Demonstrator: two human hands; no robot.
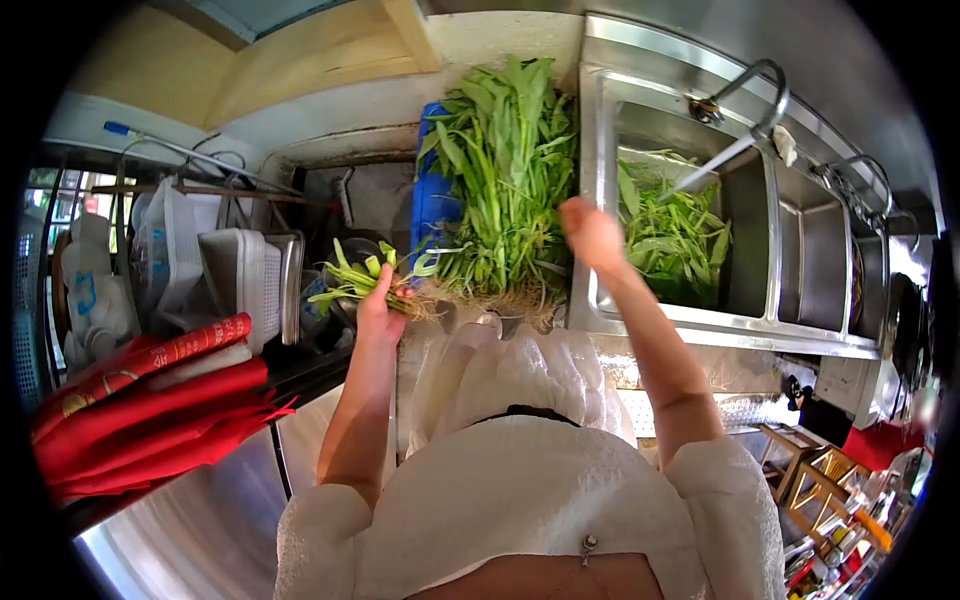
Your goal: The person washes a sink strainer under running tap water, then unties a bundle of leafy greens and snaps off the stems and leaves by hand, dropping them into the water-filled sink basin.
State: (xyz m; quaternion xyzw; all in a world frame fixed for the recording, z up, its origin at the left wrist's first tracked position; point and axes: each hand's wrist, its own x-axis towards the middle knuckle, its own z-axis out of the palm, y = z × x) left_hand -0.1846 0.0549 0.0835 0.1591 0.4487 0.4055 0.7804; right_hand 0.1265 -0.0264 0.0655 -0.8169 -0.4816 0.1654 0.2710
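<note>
My left hand [380,303] is closed around a small bunch of leafy green stems [350,278], its pale roots hanging on the right side. My right hand [594,235] is over the near left rim of the sink, smeared by motion; its fingers are too blurred to read. Between the two hands lies a tall pile of leafy greens [510,160] in a blue crate [432,190], roots toward me. Cut green leaves [672,235] fill the left basin of the steel sink [745,230], with water running onto them from the faucet [775,85].
Smaller basins [808,255] continue the sink to the right. White plastic baskets [240,275] stand at the left, near red bags [160,420] on a steel-fronted unit. Wooden stools [825,490] are at the lower right.
</note>
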